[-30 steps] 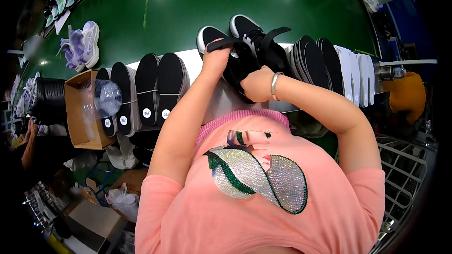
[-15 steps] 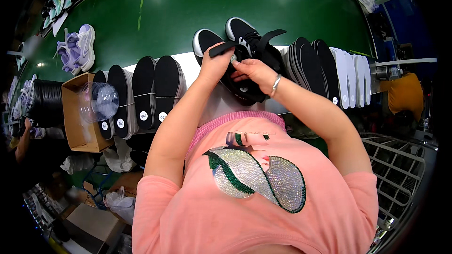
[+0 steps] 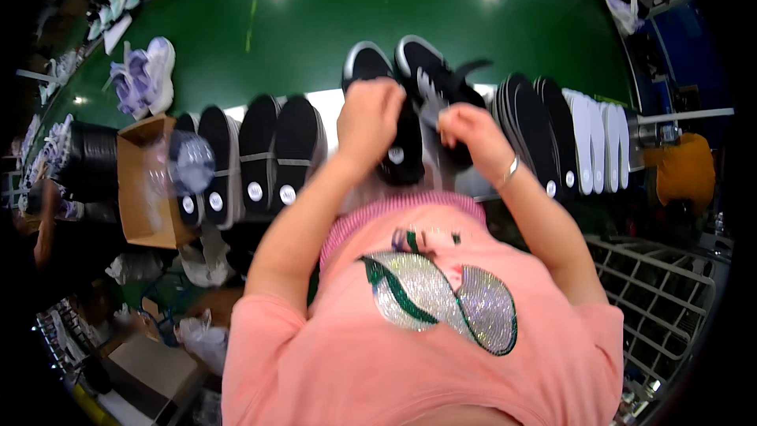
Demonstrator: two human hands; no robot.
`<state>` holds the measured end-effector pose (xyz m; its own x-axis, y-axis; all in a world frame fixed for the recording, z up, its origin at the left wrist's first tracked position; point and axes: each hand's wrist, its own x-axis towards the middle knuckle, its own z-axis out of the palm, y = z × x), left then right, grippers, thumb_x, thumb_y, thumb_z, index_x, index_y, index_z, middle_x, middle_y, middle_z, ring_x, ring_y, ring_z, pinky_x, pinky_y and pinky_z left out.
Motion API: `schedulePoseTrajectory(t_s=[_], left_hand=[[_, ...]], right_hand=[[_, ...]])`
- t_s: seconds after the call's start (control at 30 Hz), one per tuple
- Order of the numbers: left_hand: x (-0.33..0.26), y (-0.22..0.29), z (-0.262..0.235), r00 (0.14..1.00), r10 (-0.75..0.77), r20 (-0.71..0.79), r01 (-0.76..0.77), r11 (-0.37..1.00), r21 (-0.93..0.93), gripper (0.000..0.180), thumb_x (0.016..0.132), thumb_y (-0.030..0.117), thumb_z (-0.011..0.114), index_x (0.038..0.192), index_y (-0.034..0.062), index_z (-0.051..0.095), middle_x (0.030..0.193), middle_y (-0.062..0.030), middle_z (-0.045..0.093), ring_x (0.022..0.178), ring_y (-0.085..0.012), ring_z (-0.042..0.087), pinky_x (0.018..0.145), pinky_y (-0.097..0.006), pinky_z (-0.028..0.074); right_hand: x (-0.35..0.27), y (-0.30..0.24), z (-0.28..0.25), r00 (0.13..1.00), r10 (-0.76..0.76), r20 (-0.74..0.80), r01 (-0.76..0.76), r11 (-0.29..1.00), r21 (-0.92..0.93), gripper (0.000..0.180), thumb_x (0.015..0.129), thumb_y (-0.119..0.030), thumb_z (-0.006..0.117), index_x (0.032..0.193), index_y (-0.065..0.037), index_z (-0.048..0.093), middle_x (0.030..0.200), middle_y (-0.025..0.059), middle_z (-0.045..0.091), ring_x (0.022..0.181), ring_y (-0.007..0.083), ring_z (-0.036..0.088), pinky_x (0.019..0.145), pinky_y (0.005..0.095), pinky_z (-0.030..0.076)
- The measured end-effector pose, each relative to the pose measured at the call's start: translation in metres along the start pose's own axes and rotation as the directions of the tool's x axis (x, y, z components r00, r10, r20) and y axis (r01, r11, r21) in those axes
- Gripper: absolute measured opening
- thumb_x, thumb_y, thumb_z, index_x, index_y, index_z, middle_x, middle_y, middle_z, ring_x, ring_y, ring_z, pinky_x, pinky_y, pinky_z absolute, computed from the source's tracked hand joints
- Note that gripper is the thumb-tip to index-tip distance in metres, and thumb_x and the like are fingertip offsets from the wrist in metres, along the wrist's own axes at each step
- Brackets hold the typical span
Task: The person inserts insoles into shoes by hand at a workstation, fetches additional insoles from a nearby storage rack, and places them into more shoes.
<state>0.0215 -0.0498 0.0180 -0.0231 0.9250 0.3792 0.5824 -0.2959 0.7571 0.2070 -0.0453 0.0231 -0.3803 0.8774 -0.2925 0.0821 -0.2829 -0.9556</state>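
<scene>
A pair of black shoes with light-edged toes stands in front of me, toes pointing away. My left hand [image 3: 369, 118] is closed over the top of the left shoe [image 3: 367, 61]; what its fingers grip is hidden. Below it shows a black heel part [image 3: 406, 159] with a round white mark. Beside the right shoe [image 3: 419, 57], my right hand [image 3: 477, 134] pinches a blurred grey, strip-like piece [image 3: 431, 110] near the shoe's opening. A black strap [image 3: 473, 68] sticks out from that shoe's upper right side.
Bundled black insoles [image 3: 259, 142] stand to the left, beside a cardboard box [image 3: 142, 189] holding a clear plastic roll. More black insoles [image 3: 527, 130] and white insoles [image 3: 591, 142] line the right. Purple-white shoes [image 3: 150, 79] sit on the green table [image 3: 315, 16].
My hands have moved apart, the right one shifting right and pulling a grey piece. The left hand has let go of the black strap it was near. The view has shifted slightly.
</scene>
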Motion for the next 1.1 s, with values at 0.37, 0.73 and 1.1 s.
schedulePoseTrajectory(t_s=[0.37,0.73,1.1], left_hand=[[-0.065,0.033,-0.043,0.972,-0.228,0.054,0.234,0.924,-0.304,0.011,0.08,0.005,0.05,0.087,-0.0015,0.056,0.076,-0.0088,0.059,0.066,-0.0144,0.057,0.059,-0.026,0.046],[-0.105,-0.051,-0.192,0.723,-0.204,-0.66,0.671,0.431,0.603,0.017,0.077,0.01,0.049,0.092,0.0055,0.056,0.085,-0.0115,0.058,0.085,-0.0271,0.051,0.082,-0.041,0.032],[-0.067,0.005,-0.097,0.922,0.112,-0.371,0.037,0.928,0.372,0.017,0.07,0.008,0.058,0.085,0.0025,0.055,0.083,-0.0114,0.056,0.077,-0.0284,0.052,0.069,-0.036,0.041]], right_hand=[[-0.056,0.005,0.024,0.895,-0.188,0.404,0.446,0.407,-0.797,0.034,0.076,-0.035,0.052,0.092,-0.005,0.058,0.072,0.0112,0.059,0.08,0.0265,0.056,0.083,0.0446,0.032],[0.003,0.034,0.042,0.6,0.645,0.473,0.474,0.19,-0.86,0.054,0.069,-0.042,0.057,0.099,0.003,0.052,0.09,0.0197,0.059,0.086,0.029,0.057,0.075,0.0428,0.041],[-0.054,0.002,-0.002,0.85,-0.317,0.42,0.497,0.218,-0.84,0.037,0.071,-0.043,0.055,0.084,-0.01,0.061,0.077,0.0072,0.059,0.078,0.0237,0.054,0.076,0.0383,0.035]])
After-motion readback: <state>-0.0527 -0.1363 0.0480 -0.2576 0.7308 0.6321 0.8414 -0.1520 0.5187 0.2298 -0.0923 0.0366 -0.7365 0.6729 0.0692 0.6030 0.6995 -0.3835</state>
